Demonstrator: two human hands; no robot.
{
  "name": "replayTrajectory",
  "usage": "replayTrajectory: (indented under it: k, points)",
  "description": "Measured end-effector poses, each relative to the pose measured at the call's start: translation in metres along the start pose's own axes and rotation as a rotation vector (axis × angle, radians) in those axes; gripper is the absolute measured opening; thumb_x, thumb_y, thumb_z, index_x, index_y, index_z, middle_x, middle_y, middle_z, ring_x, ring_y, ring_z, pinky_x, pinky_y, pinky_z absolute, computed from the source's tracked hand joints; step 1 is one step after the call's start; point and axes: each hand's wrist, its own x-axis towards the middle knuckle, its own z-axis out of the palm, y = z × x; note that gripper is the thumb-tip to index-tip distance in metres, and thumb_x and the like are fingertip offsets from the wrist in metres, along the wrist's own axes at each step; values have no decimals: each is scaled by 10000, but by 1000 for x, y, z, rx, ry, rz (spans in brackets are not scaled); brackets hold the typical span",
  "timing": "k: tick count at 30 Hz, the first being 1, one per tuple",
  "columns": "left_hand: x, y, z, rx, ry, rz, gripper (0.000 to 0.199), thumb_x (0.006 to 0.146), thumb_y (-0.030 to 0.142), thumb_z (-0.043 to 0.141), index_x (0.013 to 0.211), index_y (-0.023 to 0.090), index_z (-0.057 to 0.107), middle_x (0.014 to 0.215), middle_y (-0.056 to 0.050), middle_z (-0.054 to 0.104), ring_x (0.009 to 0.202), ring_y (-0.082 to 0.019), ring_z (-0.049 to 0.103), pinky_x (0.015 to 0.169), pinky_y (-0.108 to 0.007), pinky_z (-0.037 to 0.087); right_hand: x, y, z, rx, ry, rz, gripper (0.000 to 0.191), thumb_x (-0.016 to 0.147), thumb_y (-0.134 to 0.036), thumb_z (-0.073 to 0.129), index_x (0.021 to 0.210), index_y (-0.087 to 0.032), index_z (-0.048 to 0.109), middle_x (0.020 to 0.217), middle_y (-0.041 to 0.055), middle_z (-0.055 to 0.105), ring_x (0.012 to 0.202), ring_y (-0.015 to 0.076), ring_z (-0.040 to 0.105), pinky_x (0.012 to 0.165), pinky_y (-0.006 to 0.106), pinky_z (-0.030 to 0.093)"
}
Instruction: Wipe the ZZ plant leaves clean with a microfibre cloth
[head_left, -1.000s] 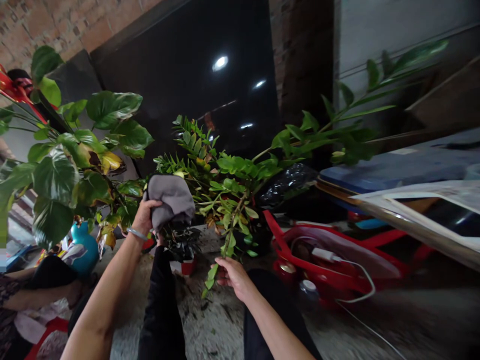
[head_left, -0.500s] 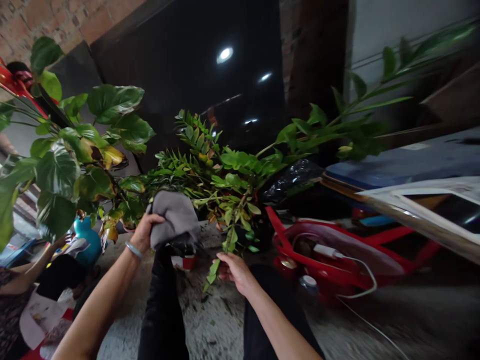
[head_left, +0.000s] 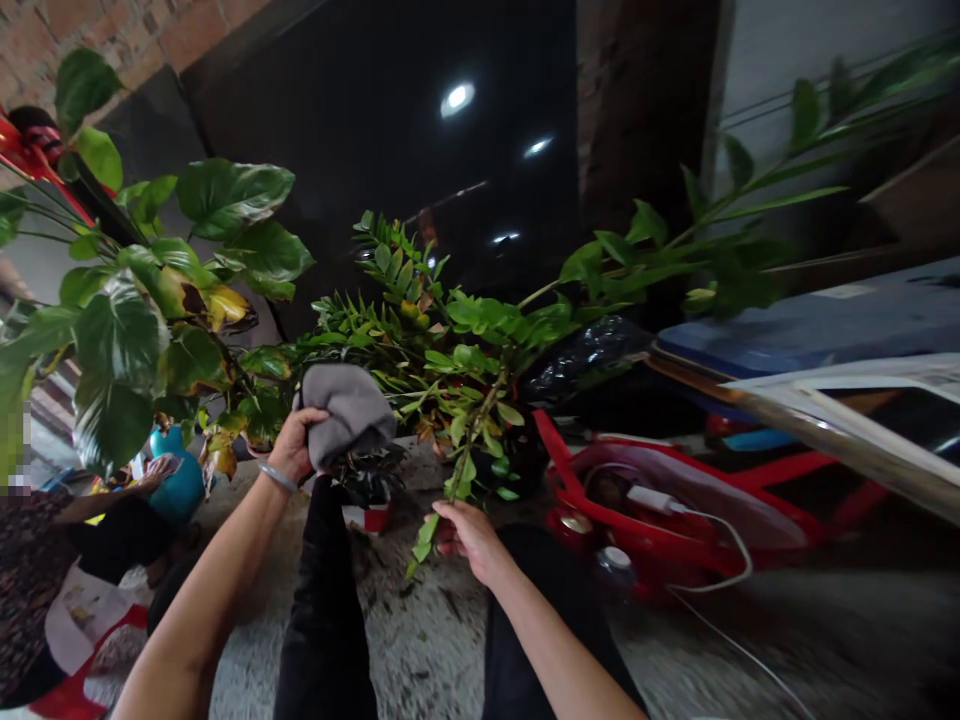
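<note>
My left hand [head_left: 296, 445], with a bangle on its wrist, grips a grey cloth [head_left: 346, 415] at the cloth's left edge. My right hand [head_left: 466, 538] pinches a drooping leafy stem [head_left: 472, 440] near its lower end, between thumb and fingers. That stem hangs forward from a bushy green plant [head_left: 487, 325] in front of a dark glossy panel. Its leaf tips stick out below my fingers. Between the two hands, lower than the cloth, a small dark-leaved plant [head_left: 371, 475] stands in a red and white pot [head_left: 375, 517].
A large-leaved plant [head_left: 120, 330] with yellowing leaves fills the left. Beyond it are a turquoise vase [head_left: 180, 475] and a seated person [head_left: 37, 570]. On the right are a red frame [head_left: 675, 540] with a white cable, a bottle [head_left: 616, 565] and a blue board [head_left: 817, 320].
My left hand and the cloth have risen slightly, uncovering more of the small potted plant. The person at the left has shifted an arm. My right hand still holds the stem in nearly the same place.
</note>
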Motion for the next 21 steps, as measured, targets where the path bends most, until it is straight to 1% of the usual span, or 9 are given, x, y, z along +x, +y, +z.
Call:
replayTrajectory:
  k: [2, 3, 6, 8, 10, 13, 17, 19, 21]
  points:
    - [13, 13, 17, -31, 3, 144, 408, 621, 46, 699, 1017, 137, 739, 785, -49, 789, 733, -221, 747, 752, -312, 610, -1, 0, 2, 5, -6, 4, 99, 754, -206, 698, 722, -203, 605, 627, 36, 745, 466, 157, 658, 369, 208, 482]
    - [19, 12, 22, -28, 15, 165, 366, 631, 57, 708, 986, 141, 742, 776, -45, 786, 737, -214, 743, 748, -300, 604, -1, 0, 3, 9, -8, 4, 101, 753, -209, 702, 725, -206, 605, 625, 33, 743, 468, 157, 659, 374, 210, 487]
    - [24, -22, 20, 77, 80, 12, 241, 614, 58, 711, 838, 143, 728, 710, -56, 763, 721, -219, 737, 714, -297, 593, -4, 0, 5, 22, -4, -1, 79, 772, -207, 688, 742, -202, 615, 633, 29, 746, 453, 144, 642, 378, 211, 494]
    - [17, -49, 8, 162, 102, -123, 258, 548, 10, 686, 771, 139, 709, 676, -72, 749, 702, -240, 736, 701, -324, 593, -5, 0, 4, 32, 1, -4, 65, 801, -204, 664, 750, -197, 623, 643, 30, 751, 446, 138, 634, 374, 211, 493]
    - [5, -63, -3, 209, 65, -198, 330, 491, -22, 652, 772, 141, 711, 698, -82, 757, 708, -258, 739, 702, -348, 595, -5, -1, 2, 43, 5, -3, 86, 834, -213, 642, 752, -193, 625, 647, 31, 751, 450, 136, 638, 374, 210, 492]
    - [-6, -43, -2, 182, -26, -157, 407, 473, 2, 656, 840, 158, 736, 796, -80, 785, 768, -274, 745, 727, -360, 601, -2, -2, -2, 59, -1, 0, 116, 865, -235, 623, 760, -186, 632, 644, 33, 746, 454, 130, 640, 387, 206, 495]
    - [4, 6, 26, 27, -16, 163, 475, 518, 37, 715, 972, 172, 751, 816, -42, 790, 819, -260, 740, 777, -348, 602, 2, 0, -3, 67, -41, -10, 51, 834, -223, 659, 805, -183, 669, 622, 10, 721, 484, 125, 651, 431, 201, 513]
    - [11, 9, 36, -29, 31, 218, 454, 562, 48, 712, 999, 169, 749, 787, -32, 781, 809, -240, 737, 783, -332, 598, 2, 4, -2, 69, -55, -21, 35, 815, -221, 683, 814, -187, 681, 598, -5, 698, 499, 130, 658, 446, 203, 517]
    - [12, -9, 37, -26, 52, 161, 419, 578, 43, 699, 978, 160, 747, 774, -38, 775, 784, -229, 734, 778, -326, 593, 2, 7, 0, 90, -59, -32, 36, 807, -222, 692, 811, -188, 680, 608, -1, 704, 505, 134, 658, 459, 211, 521]
